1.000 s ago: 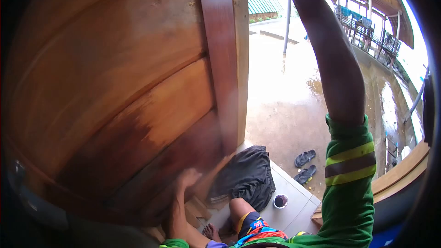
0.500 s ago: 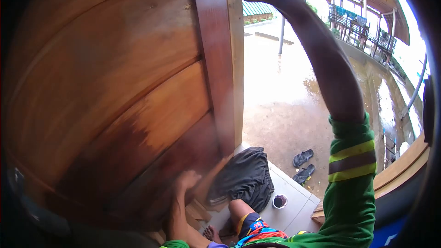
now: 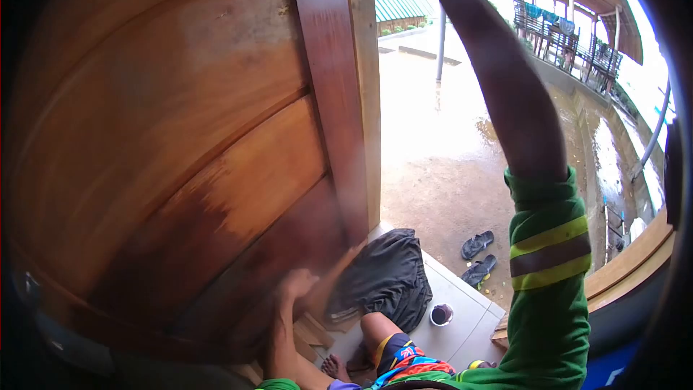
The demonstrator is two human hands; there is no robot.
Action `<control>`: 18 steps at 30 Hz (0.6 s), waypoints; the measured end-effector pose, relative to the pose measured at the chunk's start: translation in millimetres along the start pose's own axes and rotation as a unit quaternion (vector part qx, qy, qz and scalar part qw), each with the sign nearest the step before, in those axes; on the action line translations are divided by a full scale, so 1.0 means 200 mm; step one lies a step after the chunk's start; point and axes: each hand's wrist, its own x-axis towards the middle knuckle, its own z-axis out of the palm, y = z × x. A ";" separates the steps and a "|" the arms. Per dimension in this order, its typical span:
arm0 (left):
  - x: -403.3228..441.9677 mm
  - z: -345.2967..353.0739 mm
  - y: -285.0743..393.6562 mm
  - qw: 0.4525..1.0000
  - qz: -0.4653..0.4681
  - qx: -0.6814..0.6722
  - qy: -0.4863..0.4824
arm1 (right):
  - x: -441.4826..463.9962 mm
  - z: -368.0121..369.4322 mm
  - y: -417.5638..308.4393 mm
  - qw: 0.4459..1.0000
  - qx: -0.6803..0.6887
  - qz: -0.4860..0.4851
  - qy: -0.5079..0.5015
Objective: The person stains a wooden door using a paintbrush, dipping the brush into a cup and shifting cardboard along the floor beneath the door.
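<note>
A wooden door (image 3: 216,195) with curved panels fills the left side. Dark reddish-brown coating covers its lower panels and right upright, and meets a lighter orange patch (image 3: 278,162) along a ragged edge. Low in front of the door is my left hand (image 3: 297,285), its fingers curled in; what they hold, if anything, is hidden. My right arm (image 3: 505,87), in a green sleeve with yellow stripes, reaches up past the door's edge. Its hand lies beyond the top of the picture. A small white cup (image 3: 441,315) with dark contents stands on the floor near my knee.
Crumpled black cloth (image 3: 382,271) lies on pale tiles (image 3: 462,303) by the door's foot. Wood pieces (image 3: 312,334) sit below my left hand. Outside are dark flip-flops (image 3: 478,258), wet ground, a pole (image 3: 440,43) and a roofed hut (image 3: 570,14).
My right hand, seen before at the top of the door's upright with something dark, has gone up out of view. The view has shifted slightly; my left hand stays almost where it was.
</note>
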 end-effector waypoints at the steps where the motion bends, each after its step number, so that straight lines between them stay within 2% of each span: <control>1: 0.00 0.01 -0.01 1.000 -0.003 -0.008 0.006 | -0.11 0.30 0.13 0.982 0.121 -0.114 0.093; 3: -0.02 -0.03 0.03 1.000 0.000 0.007 -0.011 | -0.34 -0.11 -0.25 0.989 0.068 0.026 -0.127; 4: -0.03 -0.04 0.04 1.000 0.002 0.012 -0.020 | -0.33 -0.23 -0.31 0.980 0.041 -0.006 -0.197; 7: -0.02 -0.02 0.02 1.000 0.002 0.002 -0.015 | -0.24 -0.18 -0.15 0.980 0.051 0.088 -0.172; 10: -0.04 -0.05 0.05 1.000 -0.001 0.008 -0.012 | -0.10 -0.15 -0.05 0.997 0.029 -0.051 -0.040; 11: -0.03 -0.04 0.04 1.000 -0.001 0.010 -0.014 | -0.12 0.03 0.04 0.992 0.071 -0.105 0.030; 13: 0.00 -0.02 0.02 1.000 -0.004 0.012 -0.018 | -0.33 0.28 0.02 0.987 0.128 -0.053 0.077; 14: -0.02 -0.03 0.02 1.000 -0.009 0.008 -0.016 | -0.47 -0.02 -0.29 0.979 0.082 0.145 -0.116; 15: -0.04 -0.05 0.04 1.000 -0.014 0.002 -0.014 | -0.64 -0.09 -0.43 0.972 0.066 0.144 -0.172; 16: -0.05 -0.05 0.05 1.000 -0.018 -0.003 -0.010 | -0.85 -0.03 -0.51 0.985 0.132 0.067 -0.083; 18: -0.03 -0.02 0.00 1.000 -0.020 -0.005 0.004 | -1.23 -0.17 -0.68 0.928 0.181 0.174 -0.275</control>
